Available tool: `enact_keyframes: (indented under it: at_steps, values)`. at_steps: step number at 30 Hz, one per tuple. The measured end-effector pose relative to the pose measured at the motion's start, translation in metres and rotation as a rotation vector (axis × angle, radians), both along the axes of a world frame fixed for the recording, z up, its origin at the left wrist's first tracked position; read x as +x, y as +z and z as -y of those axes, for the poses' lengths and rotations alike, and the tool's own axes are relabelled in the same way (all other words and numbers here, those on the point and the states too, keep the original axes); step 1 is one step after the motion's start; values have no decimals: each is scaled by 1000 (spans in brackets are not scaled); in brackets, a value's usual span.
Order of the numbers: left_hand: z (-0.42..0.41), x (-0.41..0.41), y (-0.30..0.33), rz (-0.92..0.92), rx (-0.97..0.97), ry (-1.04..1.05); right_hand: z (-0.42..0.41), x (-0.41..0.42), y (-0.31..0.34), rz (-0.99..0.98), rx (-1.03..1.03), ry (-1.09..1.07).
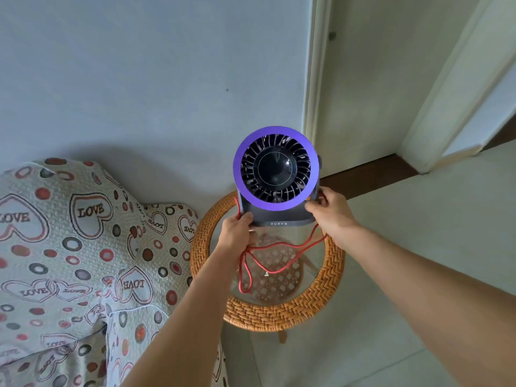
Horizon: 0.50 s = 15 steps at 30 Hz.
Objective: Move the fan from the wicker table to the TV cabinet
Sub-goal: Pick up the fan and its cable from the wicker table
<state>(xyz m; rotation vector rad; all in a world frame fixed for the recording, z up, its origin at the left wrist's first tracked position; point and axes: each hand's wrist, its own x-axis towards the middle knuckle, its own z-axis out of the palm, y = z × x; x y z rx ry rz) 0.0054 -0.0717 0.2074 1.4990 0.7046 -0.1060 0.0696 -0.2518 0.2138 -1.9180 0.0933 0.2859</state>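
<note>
A small dark fan (276,174) with a purple ring round its grille is held up above the round wicker table (333,263), whose top is glass. My left hand (237,230) grips the fan's base at its left corner, and my right hand (331,210) grips the base at its right side. A red cord (275,247) hangs from the fan in loops over the glass top, and part of it runs through my left hand. The TV cabinet is not in view.
A sofa (69,261) with a heart-and-circle patterned cover stands to the left, touching the wicker table. A pale wall is behind. A white door frame (312,79) and doorway lie to the right, with light tiled floor (418,261) in front.
</note>
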Motion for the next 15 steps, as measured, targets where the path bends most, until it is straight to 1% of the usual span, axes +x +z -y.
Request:
enact_keyframes:
  at_steps: [4, 8, 15]
  values:
    - [5, -10, 30, 60, -37, -8, 6, -13, 36, 27, 8, -14]
    - [9, -19, 64, 86, 39, -42, 12, -28, 70, 47, 27, -48]
    - [24, -37, 115, 155, 27, -56, 30, -60, 118, 88, 106, -121]
